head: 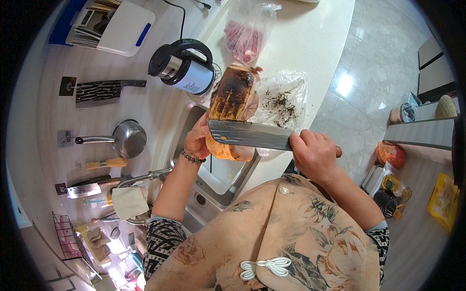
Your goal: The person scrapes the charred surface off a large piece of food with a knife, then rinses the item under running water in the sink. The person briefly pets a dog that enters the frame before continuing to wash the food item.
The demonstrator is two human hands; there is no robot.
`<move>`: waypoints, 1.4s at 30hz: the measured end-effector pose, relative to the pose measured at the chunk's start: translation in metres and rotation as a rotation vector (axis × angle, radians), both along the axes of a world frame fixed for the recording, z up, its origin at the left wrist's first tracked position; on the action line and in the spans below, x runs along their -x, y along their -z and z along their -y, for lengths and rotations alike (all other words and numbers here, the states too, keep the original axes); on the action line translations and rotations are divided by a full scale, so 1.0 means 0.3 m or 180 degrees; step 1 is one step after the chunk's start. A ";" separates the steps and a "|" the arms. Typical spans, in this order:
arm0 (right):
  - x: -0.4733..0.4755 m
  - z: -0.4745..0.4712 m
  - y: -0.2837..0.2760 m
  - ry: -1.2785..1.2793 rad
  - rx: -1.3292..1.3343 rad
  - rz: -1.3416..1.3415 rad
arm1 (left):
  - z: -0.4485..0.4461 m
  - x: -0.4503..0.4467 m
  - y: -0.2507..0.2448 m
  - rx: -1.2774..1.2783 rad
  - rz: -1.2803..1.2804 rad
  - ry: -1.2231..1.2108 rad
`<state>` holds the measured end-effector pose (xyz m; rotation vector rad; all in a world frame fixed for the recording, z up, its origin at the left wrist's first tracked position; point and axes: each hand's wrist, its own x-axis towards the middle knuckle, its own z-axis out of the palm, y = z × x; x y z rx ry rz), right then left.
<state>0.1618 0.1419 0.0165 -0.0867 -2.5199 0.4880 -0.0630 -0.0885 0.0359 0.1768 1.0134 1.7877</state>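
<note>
My left hand (197, 137), with a beaded bracelet at the wrist, holds a large piece of meat (233, 96) by its lower left side. The meat's skin is charred dark brown and black above and yellowish lower down. My right hand (314, 152) grips the wooden handle of a cleaver (255, 135). The broad blade lies across the skin, its upper edge against it at the border between the dark and the paler part. Dark scrapings (282, 107) lie on a clear plastic bag (300, 85) to the right of the meat.
A bag of raw meat (244, 40) lies on the counter (309, 40) beyond. An electric kettle (189, 71) stands left of it. Below my left hand is a steel sink (240, 182) with a white board or tray (222, 176) inside. A faucet (142, 178), a hanging cleaver (98, 94) and a saucepan (130, 139) are at the left.
</note>
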 end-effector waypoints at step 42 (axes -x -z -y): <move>-0.084 0.059 0.229 0.0590 0.1118 0.0770 | -0.139 -0.071 -0.081 0.1501 -0.0540 0.0712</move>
